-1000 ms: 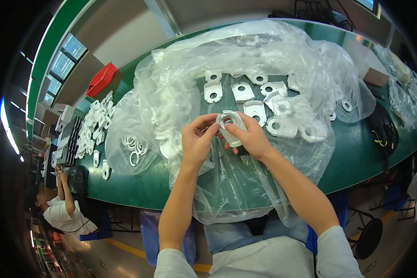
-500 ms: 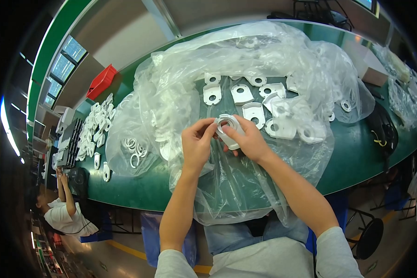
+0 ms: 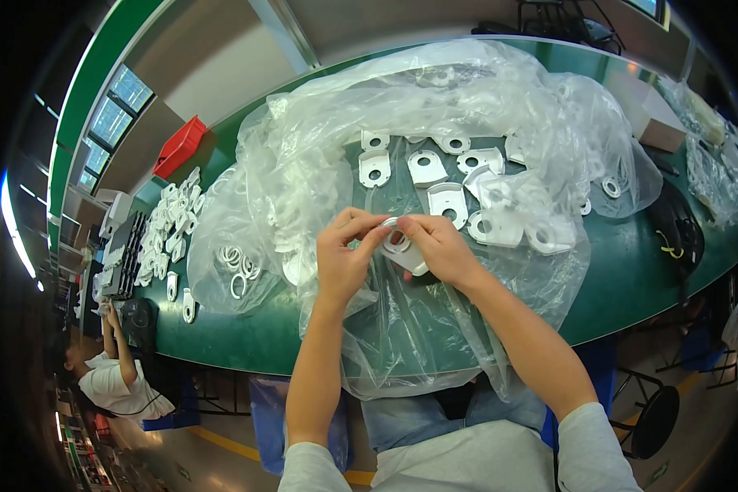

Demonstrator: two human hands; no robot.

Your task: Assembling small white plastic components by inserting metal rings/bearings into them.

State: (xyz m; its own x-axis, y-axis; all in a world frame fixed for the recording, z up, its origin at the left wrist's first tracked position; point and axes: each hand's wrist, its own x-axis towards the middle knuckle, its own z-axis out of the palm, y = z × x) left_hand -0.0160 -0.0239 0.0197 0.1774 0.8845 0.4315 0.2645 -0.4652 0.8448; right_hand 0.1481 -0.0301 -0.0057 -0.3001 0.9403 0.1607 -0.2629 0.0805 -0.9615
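Observation:
Over the near middle of the green table (image 3: pixel 221 340), both my hands hold a white plastic plate (image 3: pixel 410 262) with a round hole at one end. A white ring (image 3: pixel 396 239) lies at that hole; whether it is seated there I cannot tell. My left hand (image 3: pixel 344 250) pinches the ring's edge between thumb and forefinger. My right hand (image 3: pixel 444 250) has its thumb on the ring, with its fingers mostly hidden under the plate. Beyond my hands, similar white plates (image 3: pixel 448 203) lie on a large clear plastic bag (image 3: pixel 303 148).
Loose white rings (image 3: pixel 239 284) lie under plastic at left. Farther left are a pile of white plates (image 3: pixel 170 217), stacked black trays (image 3: pixel 125 254) and a red bin (image 3: pixel 180 148). A co-worker (image 3: pixel 127 381) sits there. At right are a box (image 3: pixel 652 115) and a black bag (image 3: pixel 676 230).
The plate has turned and tilted in my hands. My left hand has shifted so its thumb and forefinger press at the ring's edge, close to my right thumb.

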